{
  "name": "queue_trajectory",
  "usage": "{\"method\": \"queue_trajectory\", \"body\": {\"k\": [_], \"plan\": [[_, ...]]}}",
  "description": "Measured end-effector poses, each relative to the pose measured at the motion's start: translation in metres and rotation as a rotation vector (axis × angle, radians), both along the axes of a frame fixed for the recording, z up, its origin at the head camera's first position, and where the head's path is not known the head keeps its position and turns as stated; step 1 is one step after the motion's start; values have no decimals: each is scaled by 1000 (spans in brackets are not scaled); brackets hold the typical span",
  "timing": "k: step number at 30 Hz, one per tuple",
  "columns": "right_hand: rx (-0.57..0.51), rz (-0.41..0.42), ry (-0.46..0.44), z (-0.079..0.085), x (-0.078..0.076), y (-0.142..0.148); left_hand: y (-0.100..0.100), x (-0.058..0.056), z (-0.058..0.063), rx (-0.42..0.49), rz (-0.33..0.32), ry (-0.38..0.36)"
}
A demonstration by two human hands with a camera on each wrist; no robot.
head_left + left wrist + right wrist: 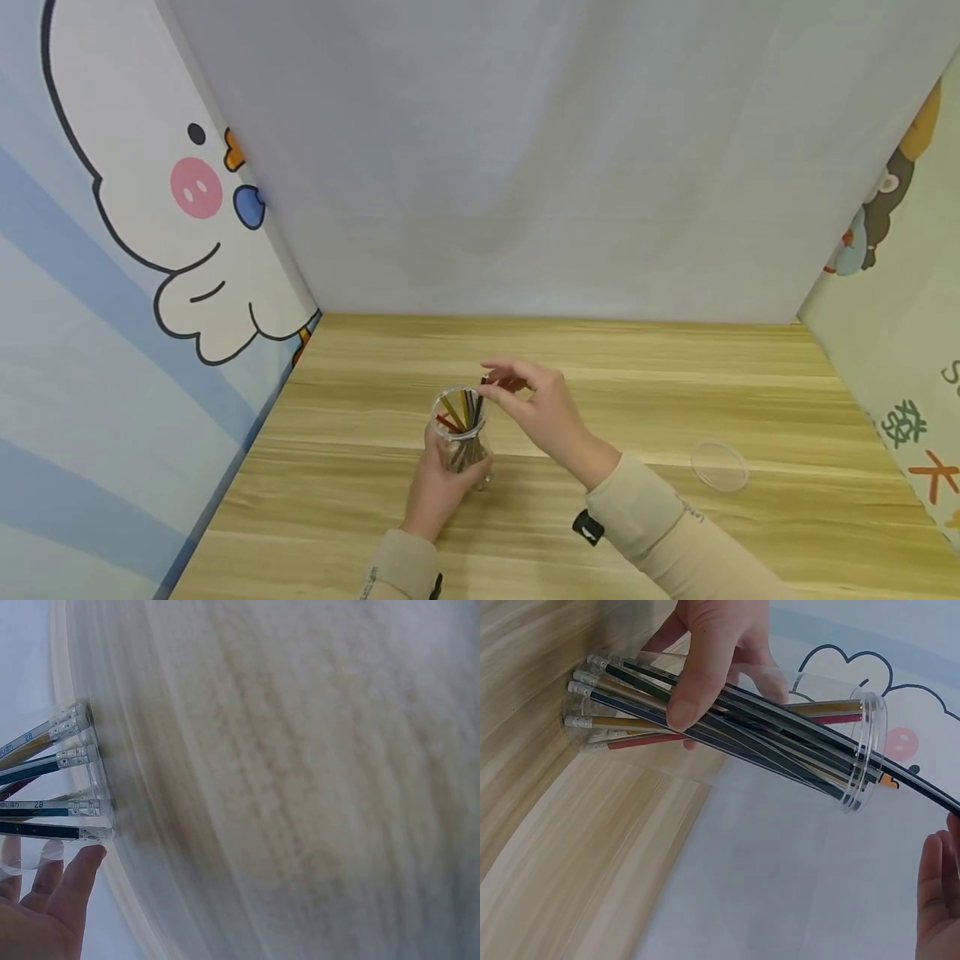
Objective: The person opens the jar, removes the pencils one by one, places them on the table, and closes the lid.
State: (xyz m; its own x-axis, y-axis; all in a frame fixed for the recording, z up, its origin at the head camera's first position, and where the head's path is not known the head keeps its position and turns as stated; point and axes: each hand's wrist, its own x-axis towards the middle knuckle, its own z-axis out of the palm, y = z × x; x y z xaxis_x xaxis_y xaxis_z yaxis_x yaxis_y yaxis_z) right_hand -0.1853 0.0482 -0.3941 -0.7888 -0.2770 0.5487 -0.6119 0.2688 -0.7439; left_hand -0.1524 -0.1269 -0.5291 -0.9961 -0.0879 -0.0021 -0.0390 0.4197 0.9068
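A clear cylindrical jar (458, 434) stands on the table with several pencils (742, 735) inside, dark, yellow and red. My left hand (438, 490) grips the jar round its side, thumb and fingers spread on the wall. At the mouth, my right hand (543, 408) pinches the upper end of a dark striped pencil (919, 782), which sticks out past the rim while its lower part stays among the others. Silver ferrules and eraser ends (79, 756) sit at the jar's bottom in the left wrist view, with "2B" printed on some barrels.
To the right of the jar, a clear round lid (720, 467) lies flat on the wood-grain table (600, 533). A grey-white backdrop (525, 167) rises behind the table, with printed cartoon panels at the left and right sides.
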Motion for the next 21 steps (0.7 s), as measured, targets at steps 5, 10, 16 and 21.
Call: {"method": "queue_trajectory", "body": {"k": [5, 10, 16, 21], "plan": [[-113, -69, 19, 5, 0, 4, 1, 0, 0, -9, 14, -8], [-211, -74, 42, 13, -1, 7, 0, 0, 0, -26, 12, -10], [-295, -62, 92, 22, -4, 10, 0, 1, 0, -51, 23, -7], [-328, -79, 152, 28, -9, 14, 1, 1, 0, -64, 32, -1]]}}
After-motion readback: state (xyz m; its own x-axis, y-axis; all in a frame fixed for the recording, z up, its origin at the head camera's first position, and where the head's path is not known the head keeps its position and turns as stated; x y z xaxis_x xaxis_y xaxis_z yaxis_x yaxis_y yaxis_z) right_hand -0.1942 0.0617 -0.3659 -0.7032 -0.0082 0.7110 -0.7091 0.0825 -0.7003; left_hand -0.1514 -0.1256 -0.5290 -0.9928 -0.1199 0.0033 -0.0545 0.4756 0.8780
